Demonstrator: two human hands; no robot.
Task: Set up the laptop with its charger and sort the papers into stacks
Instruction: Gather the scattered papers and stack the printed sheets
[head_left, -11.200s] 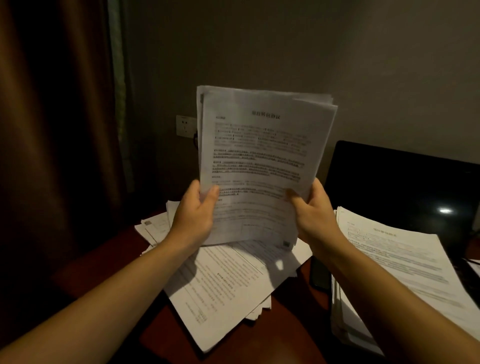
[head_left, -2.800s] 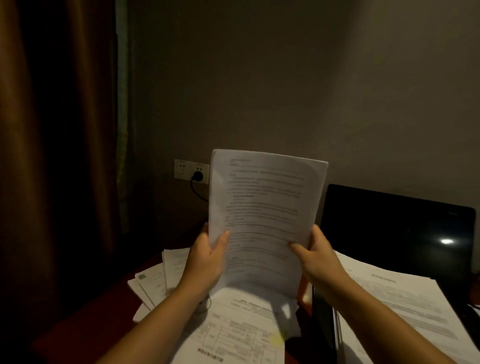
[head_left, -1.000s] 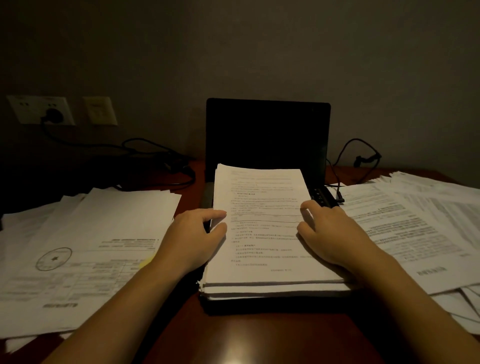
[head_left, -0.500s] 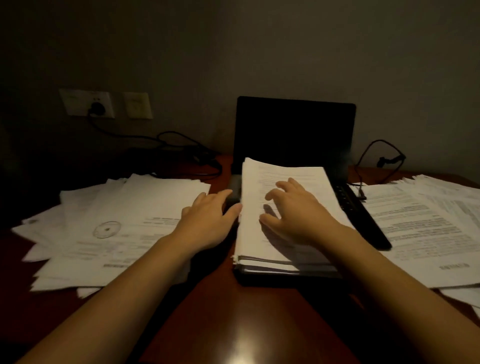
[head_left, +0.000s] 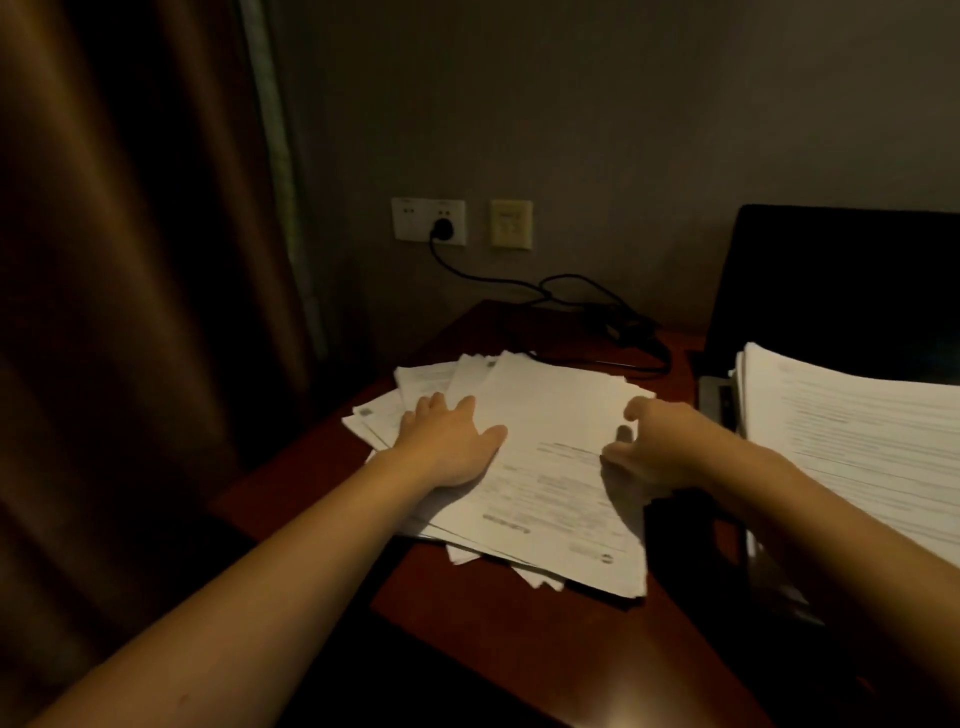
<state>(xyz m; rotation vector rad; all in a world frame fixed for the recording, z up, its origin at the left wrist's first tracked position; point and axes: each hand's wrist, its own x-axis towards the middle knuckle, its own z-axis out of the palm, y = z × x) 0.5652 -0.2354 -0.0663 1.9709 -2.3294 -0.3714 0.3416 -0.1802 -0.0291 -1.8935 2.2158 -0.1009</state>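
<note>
Dim room, seen from the person's head. Two bare forearms reach forward over a dark red desk (head_left: 493, 623) to a loose pile of papers (head_left: 550, 467), the landmark here.

The left hand (head_left: 449, 441) lies flat on the left side of the pile, fingers straight and slightly spread, pressing down and gripping nothing. The right hand (head_left: 657, 449) sits at the right edge of the pile, fingers bent and thumb raised. It is not clear whether it has hold of any sheets.

The pile is fanned and uneven, with corners poking out at its near and left sides, close to the desk's left edge. A sideways push from either hand could likely send the lower sheets off that edge. A lift from one side only could crease the top sheets.

Right of the pile, a neater, thicker stack (head_left: 857, 441) rests on the open laptop (head_left: 841, 291), whose screen is dark. An elbow nudge might tip that stack, since it sits on the machine instead of on the desk.

Behind the pile, a black charger cable (head_left: 587, 306) coils on the desk and runs up to a wall socket (head_left: 428, 221), plugged in. Papers shoved back could snag it.

Left of the pile hangs a brown curtain (head_left: 130, 260)
</note>
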